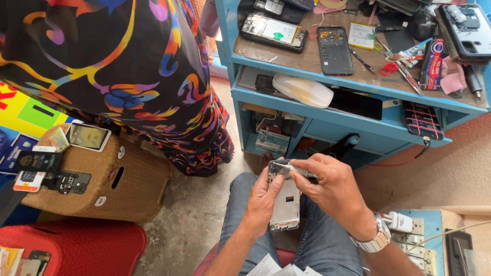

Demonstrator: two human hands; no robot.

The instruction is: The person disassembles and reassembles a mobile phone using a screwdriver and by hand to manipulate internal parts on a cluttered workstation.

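Holding a stripped phone frame (285, 202) over my lap, I have my left hand (263, 197) wrapped around its left edge, that grip closed firmly on the metal with the thumb laid across the face. My right hand (332, 186) comes in from the other side, its grip pinched narrow around a slim silver tool (296, 170) whose tip rests on the top end of the frame, just above my left thumb. A metal wristwatch (377, 236) sits on my right wrist, below and to the right of that grip.

Beyond the grip, straight ahead, stands a blue desk (358, 84) carrying an opened phone (274, 31), a dark phone back (334, 50) and red-handled scissors (391, 68), all well apart from my hands. A white plastic case (303, 90) lies on the shelf beneath the desk top.

Far to the left of my left grip is a woven basket (97, 189) with a small phone (89, 136) and dark circuit parts (66, 181) on its lid; a red box (82, 248) sits below it. A person in a bright patterned dress (117, 66) stands beyond the basket. To the right of my right grip, near the wristwatch, lies a white power strip (417, 245).
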